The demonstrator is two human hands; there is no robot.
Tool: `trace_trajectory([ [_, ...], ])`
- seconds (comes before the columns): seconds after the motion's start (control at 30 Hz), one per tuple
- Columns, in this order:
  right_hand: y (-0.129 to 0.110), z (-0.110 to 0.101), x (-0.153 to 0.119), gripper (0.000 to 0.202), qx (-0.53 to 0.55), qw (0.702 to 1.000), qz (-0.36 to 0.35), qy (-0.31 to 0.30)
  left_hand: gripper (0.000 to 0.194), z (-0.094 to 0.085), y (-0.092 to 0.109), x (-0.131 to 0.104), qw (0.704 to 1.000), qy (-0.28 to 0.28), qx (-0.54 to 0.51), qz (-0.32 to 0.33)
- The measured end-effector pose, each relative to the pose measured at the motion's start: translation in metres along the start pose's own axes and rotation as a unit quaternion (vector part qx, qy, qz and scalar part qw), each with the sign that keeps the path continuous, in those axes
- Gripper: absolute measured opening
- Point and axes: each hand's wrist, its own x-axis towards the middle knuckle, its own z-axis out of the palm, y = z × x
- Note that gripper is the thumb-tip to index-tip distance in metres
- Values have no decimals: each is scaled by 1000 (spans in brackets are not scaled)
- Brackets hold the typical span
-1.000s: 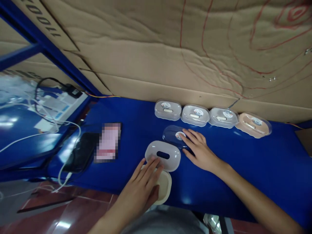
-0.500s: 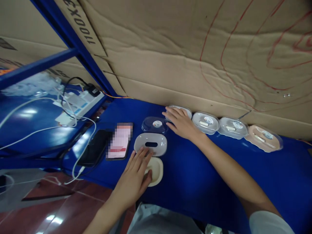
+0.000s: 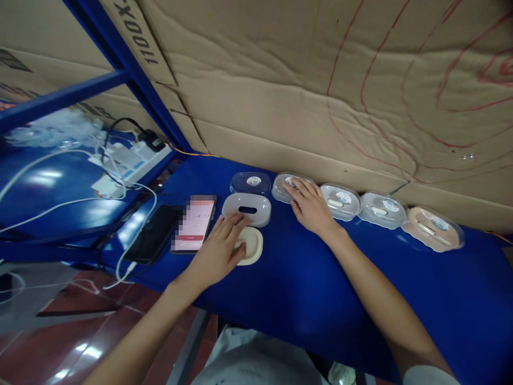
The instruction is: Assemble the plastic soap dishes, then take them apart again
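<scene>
My left hand [image 3: 222, 243] rests over a cream oval dish [image 3: 253, 247] and the near edge of a light grey oval tray [image 3: 260, 207] with a dark slot. Its fingers are spread, and the hand partly covers both pieces. Beyond the tray lies a clear lid [image 3: 240, 184] with a round sticker. To the right, my right hand [image 3: 310, 206] lies open on a grey lidded box [image 3: 282, 188], fingers stretched over its clear top. Beside that hand, two more grey boxes [image 3: 340, 202] and a peach box [image 3: 435, 230], all with clear lids, continue the row.
A cardboard wall [image 3: 256, 107] stands behind the blue tabletop [image 3: 300, 289]. At left are a phone [image 3: 196, 224] with its screen lit, a black object [image 3: 150, 238], a white power strip [image 3: 148, 160] with cables, and a blue metal frame [image 3: 132, 75].
The cream dish, grey tray and clear lid have slid away from me toward the wall with my left hand. My right hand has shifted right along the grey box, uncovering its left end.
</scene>
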Motion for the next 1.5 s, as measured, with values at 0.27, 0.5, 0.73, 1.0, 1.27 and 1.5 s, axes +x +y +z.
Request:
trace_trajectory([
  [0.27,-1,-2,-4,58,27,1000,0,-8,54,-3,-25,33,1000,-3,-30,-10],
  [0.5,-13,-11,-24,54,56,998,-27,-21,55,-4,-28,36,999,-8,-34,-4],
  [0.73,-37,-36,-72,46,77,993,-75,-45,66,-12,-1,29,998,23,-59,-1],
  [1.0,-61,-53,-113,55,171,979,-87,-70,116,16,67,2,966,-28,-255,-22],
  [1.27,-18,-78,-58,54,185,982,-44,-2,115,25,57,-3,985,14,-170,16],
  [1.5,19,-34,27,54,57,992,-20,-109,89,4,44,-6,995,30,-76,64],
])
